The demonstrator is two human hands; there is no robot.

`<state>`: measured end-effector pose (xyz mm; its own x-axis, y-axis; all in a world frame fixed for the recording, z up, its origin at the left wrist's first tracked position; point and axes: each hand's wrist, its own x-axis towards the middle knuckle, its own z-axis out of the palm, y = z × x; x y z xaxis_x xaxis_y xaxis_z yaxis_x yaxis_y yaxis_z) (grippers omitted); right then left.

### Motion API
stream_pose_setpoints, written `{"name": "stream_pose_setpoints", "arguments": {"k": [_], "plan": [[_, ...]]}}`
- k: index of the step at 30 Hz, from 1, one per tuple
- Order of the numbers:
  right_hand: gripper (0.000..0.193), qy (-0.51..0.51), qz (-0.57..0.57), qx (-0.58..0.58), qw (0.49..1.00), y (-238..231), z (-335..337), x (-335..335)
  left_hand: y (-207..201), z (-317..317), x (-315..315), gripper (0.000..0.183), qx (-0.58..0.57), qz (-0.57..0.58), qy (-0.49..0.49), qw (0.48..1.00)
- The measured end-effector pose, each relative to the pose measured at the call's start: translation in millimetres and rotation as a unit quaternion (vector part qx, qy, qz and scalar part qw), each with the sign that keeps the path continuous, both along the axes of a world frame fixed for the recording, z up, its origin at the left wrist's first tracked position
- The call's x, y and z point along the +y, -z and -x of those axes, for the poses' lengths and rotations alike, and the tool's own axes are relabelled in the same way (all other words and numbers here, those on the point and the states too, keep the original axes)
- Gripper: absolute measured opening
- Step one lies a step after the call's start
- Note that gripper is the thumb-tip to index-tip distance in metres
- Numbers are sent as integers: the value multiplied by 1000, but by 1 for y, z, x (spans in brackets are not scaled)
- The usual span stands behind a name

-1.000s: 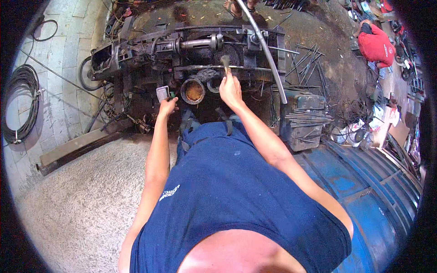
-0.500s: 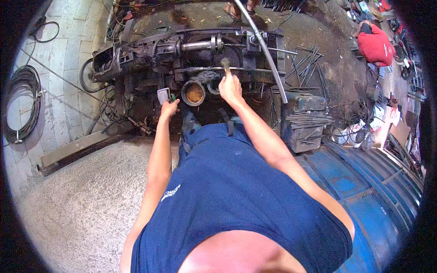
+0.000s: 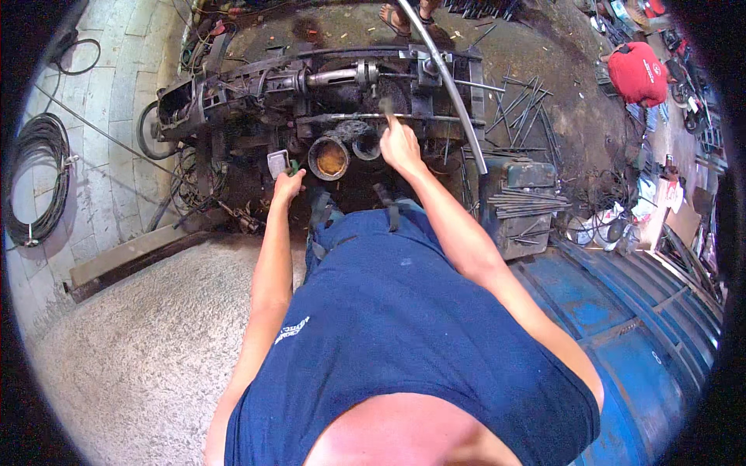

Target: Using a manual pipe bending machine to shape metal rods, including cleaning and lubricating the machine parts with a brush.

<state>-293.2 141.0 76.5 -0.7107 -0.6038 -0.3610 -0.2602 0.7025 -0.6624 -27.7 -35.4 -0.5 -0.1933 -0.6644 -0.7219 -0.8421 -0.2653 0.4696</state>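
Left hand (image 3: 287, 185) closed around a small green-handled tool with a flat pale metal head (image 3: 278, 162), held at about 10 o'clock from the rusty open-mouthed round metal cylinder (image 3: 329, 158) and just beside it. Right hand (image 3: 400, 145) clamped on a short dark-handled tool (image 3: 386, 107), raised toward 12 o'clock, touching or just over the thin horizontal steel rod (image 3: 388, 117) crossing the greasy black machine frame (image 3: 233, 85); contact not clear. Smaller dark round opening (image 3: 367, 145) at 3 o'clock of the rusty cylinder, just left of the right hand. Long bent grey metal pipe (image 3: 451, 85) running from 12 toward 4 o'clock past the right hand. Bundle of thin steel rods (image 3: 528, 203) on a grey metal box (image 3: 521, 229) at 3 o'clock. Coiled black cable (image 3: 35, 179) at 9 o'clock on the paved floor. Blue metal drum (image 3: 622, 326) at 4 o'clock.
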Motion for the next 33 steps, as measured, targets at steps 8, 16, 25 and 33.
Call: {"name": "stream_pose_setpoints", "arguments": {"k": [8, 16, 25, 33], "plan": [[27, 253, 121, -255, 925, 36, -3, 125, 5, -1, 3, 47, 8, 12, -17, 1000], [17, 461, 181, -316, 809, 131, 44, 181, 1, 4, 3, 42, 8, -25, -21, 999], [23, 550, 260, -413, 678, 166, 107, 150, 6, 4, 2, 46, 2, -37, -17, 999], [80, 627, 346, -499, 488, 192, 100, 190, 4, 8, 11, 46, 16, -8, -42, 999]]}}
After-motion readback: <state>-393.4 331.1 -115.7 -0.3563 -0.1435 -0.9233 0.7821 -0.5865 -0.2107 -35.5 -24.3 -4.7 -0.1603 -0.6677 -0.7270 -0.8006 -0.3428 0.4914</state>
